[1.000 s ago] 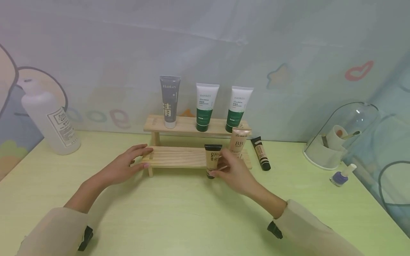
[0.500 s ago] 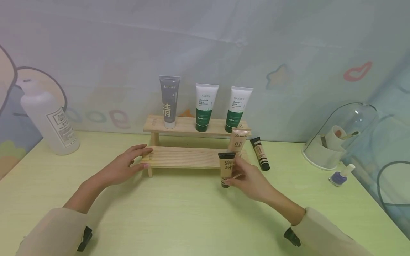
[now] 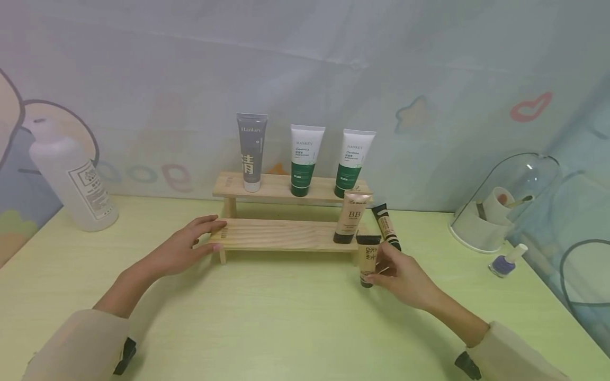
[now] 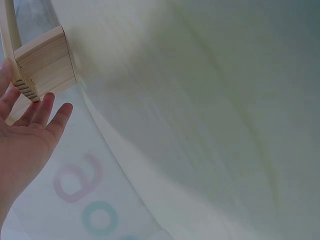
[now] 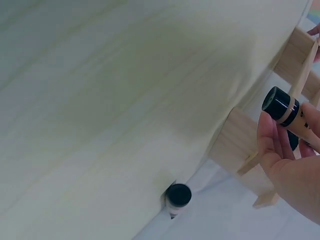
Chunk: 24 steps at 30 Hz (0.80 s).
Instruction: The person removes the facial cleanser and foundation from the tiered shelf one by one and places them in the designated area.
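My right hand (image 3: 405, 276) pinches a small beige cosmetic tube (image 3: 367, 259), upright and cap down, in front of the stand's right end. In the right wrist view its black cap (image 5: 278, 105) pokes out past the fingers. At the other end, my left hand (image 3: 178, 247) holds the lower board of the two-tier wooden stand (image 3: 276, 235), thumb at the front corner and fingers at the back. A pink BB cream tube (image 3: 351, 217) stands on that board's right part. The upper board bears a grey tube (image 3: 252, 151) and two white-and-green tubes (image 3: 305, 159).
Behind the held tube, another black-and-beige tube (image 3: 386, 225) lies on the table (image 3: 286, 328). Farther right are a purple nail polish bottle (image 3: 505, 263) and a clear dome (image 3: 529, 180) over a white brush holder. At the back left leans a white bottle (image 3: 71, 174).
My right hand has carried the small tube rightward and toward me, from before the lower board to beyond its right end, uncovering the BB cream tube. The left hand stays in place.
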Motion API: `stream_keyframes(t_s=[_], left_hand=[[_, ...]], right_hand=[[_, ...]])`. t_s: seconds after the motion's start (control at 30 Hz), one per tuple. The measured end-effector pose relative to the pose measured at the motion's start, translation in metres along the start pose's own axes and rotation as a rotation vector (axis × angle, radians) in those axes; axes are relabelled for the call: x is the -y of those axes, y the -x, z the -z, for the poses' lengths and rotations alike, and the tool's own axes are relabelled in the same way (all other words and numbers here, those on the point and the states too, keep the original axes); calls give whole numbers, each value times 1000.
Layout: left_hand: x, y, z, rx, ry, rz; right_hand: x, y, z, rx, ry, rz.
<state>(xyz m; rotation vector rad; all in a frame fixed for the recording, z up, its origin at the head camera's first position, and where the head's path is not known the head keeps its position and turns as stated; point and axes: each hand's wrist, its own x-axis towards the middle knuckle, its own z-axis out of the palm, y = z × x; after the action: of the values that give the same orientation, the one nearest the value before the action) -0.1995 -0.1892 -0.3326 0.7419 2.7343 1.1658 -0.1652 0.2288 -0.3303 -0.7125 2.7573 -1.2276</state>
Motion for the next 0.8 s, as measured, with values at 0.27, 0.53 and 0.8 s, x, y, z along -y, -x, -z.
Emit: stream_keyframes(t_s=[0.27, 0.53, 0.8], left_hand=[[0, 0, 0, -1, -1, -6], [-2, 1, 0, 0, 1, -6], [-3, 1, 0, 1, 0, -2]], right_hand=[[-9, 6, 20, -77, -12, -43], [-24, 5, 45, -103, -82, -132], [-48, -1, 71, -100, -128, -218]])
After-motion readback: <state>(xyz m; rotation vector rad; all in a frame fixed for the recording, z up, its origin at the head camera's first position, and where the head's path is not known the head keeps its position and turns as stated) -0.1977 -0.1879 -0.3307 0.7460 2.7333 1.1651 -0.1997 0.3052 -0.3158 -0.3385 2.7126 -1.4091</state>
